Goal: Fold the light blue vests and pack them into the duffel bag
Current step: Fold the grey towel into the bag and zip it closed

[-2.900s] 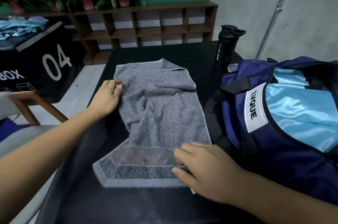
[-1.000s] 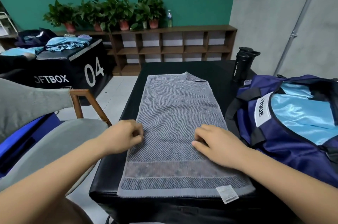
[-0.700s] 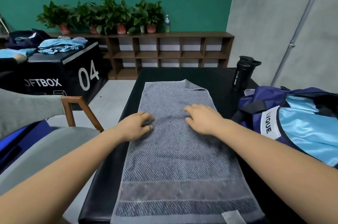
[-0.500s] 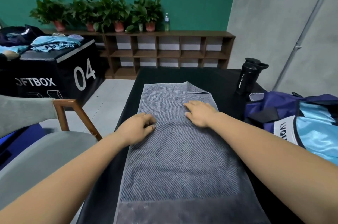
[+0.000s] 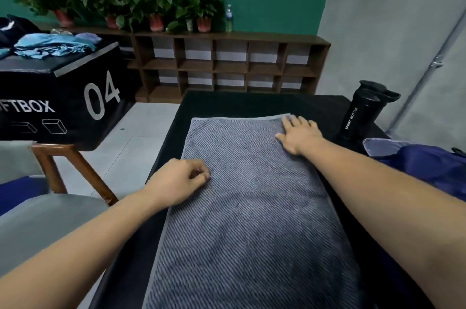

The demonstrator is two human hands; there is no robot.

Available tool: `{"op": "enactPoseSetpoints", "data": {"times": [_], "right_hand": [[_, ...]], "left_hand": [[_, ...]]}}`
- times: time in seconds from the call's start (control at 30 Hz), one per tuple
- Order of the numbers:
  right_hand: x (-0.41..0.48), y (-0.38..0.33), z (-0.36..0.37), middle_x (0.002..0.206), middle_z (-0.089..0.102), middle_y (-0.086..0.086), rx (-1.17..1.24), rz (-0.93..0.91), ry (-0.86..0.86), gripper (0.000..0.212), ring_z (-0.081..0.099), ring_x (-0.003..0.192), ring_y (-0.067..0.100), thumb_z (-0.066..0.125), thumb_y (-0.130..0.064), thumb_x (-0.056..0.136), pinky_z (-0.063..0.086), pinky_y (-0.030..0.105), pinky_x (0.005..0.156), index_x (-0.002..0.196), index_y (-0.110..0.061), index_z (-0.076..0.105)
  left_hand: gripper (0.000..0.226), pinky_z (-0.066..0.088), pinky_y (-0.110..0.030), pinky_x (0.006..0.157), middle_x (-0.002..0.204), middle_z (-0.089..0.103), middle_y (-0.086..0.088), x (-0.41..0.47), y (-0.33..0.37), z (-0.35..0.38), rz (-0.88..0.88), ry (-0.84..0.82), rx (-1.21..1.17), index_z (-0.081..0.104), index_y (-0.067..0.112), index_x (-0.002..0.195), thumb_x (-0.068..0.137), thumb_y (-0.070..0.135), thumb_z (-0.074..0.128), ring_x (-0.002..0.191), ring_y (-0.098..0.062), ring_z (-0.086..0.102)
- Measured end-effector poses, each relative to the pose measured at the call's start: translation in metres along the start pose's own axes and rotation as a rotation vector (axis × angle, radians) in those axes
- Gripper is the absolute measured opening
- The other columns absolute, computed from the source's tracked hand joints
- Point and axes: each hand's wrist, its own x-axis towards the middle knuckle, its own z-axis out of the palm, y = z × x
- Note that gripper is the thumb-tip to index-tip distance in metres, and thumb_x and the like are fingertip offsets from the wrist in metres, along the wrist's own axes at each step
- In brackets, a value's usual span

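Note:
A grey striped towel lies flat along the black table. My right hand presses flat with straight fingers on the towel's far right corner. My left hand rests on the towel's left edge with its fingers curled; whether it pinches the cloth I cannot tell. The navy duffel bag sits at the right edge of the view, only partly seen. A heap of light blue vests lies on the black box at the far left.
A black sport bottle stands on the table's far right, just behind the bag. The black "04" soft box and a wooden-framed chair stand left of the table. A wooden shelf with potted plants lines the green wall.
My right hand slid from the towel's middle to its far right corner, flattening the folded-over corner there. My left hand stayed near the left edge. The view swung left, hiding most of the bag.

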Motion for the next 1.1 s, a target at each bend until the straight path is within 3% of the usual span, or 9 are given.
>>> {"op": "enactPoseSetpoints", "data": {"times": [0.2, 0.37, 0.5, 0.57, 0.73, 0.83, 0.93, 1.03, 1.1], "right_hand": [[0.032, 0.013, 0.000, 0.164, 0.038, 0.016, 0.164, 0.077, 0.041, 0.072, 0.040, 0.147, 0.038, 0.045, -0.055, 0.107, 0.035, 0.055, 0.120, 0.165, -0.017, 0.026], [0.061, 0.015, -0.001, 0.151, 0.054, 0.016, 0.414, 0.104, 0.027, 0.078, 0.055, 0.134, 0.038, 0.064, -0.046, 0.101, 0.049, 0.049, 0.110, 0.163, -0.016, 0.030], [0.076, 0.014, -0.004, 0.140, 0.061, 0.016, 0.602, 0.161, 0.136, 0.078, 0.061, 0.126, 0.036, 0.074, -0.033, 0.098, 0.051, 0.039, 0.096, 0.162, -0.015, 0.032], [0.084, 0.017, -0.003, 0.132, 0.065, 0.013, 0.667, 0.189, 0.179, 0.075, 0.063, 0.121, 0.033, 0.075, -0.031, 0.098, 0.052, 0.039, 0.095, 0.160, -0.015, 0.037], [0.091, 0.028, -0.006, 0.127, 0.069, 0.008, 0.741, 0.192, 0.226, 0.043, 0.065, 0.119, 0.027, 0.077, -0.023, 0.097, 0.053, 0.037, 0.104, 0.138, -0.015, 0.065], [0.088, 0.032, -0.014, 0.111, 0.073, 0.003, 0.767, 0.185, 0.262, 0.009, 0.068, 0.107, 0.022, 0.078, -0.017, 0.095, 0.054, 0.032, 0.091, 0.104, -0.019, 0.077], [0.081, 0.035, -0.026, 0.100, 0.074, 0.001, 0.758, 0.161, 0.262, 0.005, 0.068, 0.098, 0.019, 0.079, -0.014, 0.095, 0.051, 0.030, 0.084, 0.093, -0.019, 0.078], [0.075, 0.037, -0.038, 0.099, 0.073, -0.001, 0.758, 0.147, 0.277, 0.005, 0.066, 0.095, 0.016, 0.079, -0.017, 0.095, 0.049, 0.031, 0.083, 0.093, -0.020, 0.078], [0.070, 0.039, -0.047, 0.099, 0.073, -0.002, 0.770, 0.134, 0.280, 0.006, 0.065, 0.094, 0.014, 0.078, -0.018, 0.096, 0.049, 0.032, 0.082, 0.092, -0.022, 0.077]], "left_hand": [[0.012, 0.043, -0.021, 0.063, 0.073, 0.072, 0.015, 0.057, -0.023, -0.001, -0.080, 0.114, -0.108, 0.070, 0.034, 0.085, 0.096, 0.031, 0.070, 0.073, 0.002, 0.064], [0.007, 0.047, -0.027, 0.067, 0.081, 0.071, 0.012, 0.111, -0.043, -0.005, -0.123, 0.140, -0.076, 0.069, 0.030, 0.091, 0.096, 0.033, 0.073, 0.078, -0.005, 0.065], [0.008, 0.045, -0.024, 0.067, 0.092, 0.071, 0.004, 0.155, -0.060, -0.007, -0.154, 0.145, -0.021, 0.068, 0.028, 0.097, 0.097, 0.033, 0.074, 0.083, -0.012, 0.065], [0.010, 0.047, -0.026, 0.075, 0.104, 0.068, 0.000, 0.174, -0.068, -0.007, -0.184, 0.153, 0.006, 0.066, 0.028, 0.103, 0.099, 0.035, 0.071, 0.088, -0.015, 0.064], [0.031, 0.048, -0.036, 0.097, 0.128, 0.058, -0.010, 0.206, -0.076, -0.008, -0.246, 0.157, 0.060, 0.061, 0.018, 0.132, 0.105, 0.035, 0.063, 0.110, -0.026, 0.061], [0.040, 0.049, -0.041, 0.107, 0.136, 0.059, -0.010, 0.214, -0.077, -0.010, -0.271, 0.155, 0.053, 0.059, 0.017, 0.143, 0.107, 0.034, 0.062, 0.122, -0.031, 0.062], [0.032, 0.051, -0.039, 0.100, 0.127, 0.068, -0.009, 0.217, -0.075, -0.011, -0.291, 0.139, 0.023, 0.065, 0.015, 0.135, 0.105, 0.028, 0.065, 0.114, -0.029, 0.065], [0.006, 0.051, -0.035, 0.086, 0.105, 0.072, -0.002, 0.212, -0.071, -0.016, -0.306, 0.200, -0.039, 0.072, 0.018, 0.103, 0.102, 0.024, 0.069, 0.103, -0.026, 0.067], [0.008, 0.053, -0.035, 0.086, 0.096, 0.072, 0.000, 0.205, -0.068, -0.023, -0.311, 0.269, -0.106, 0.070, 0.020, 0.093, 0.101, 0.022, 0.069, 0.098, -0.025, 0.068]]}}
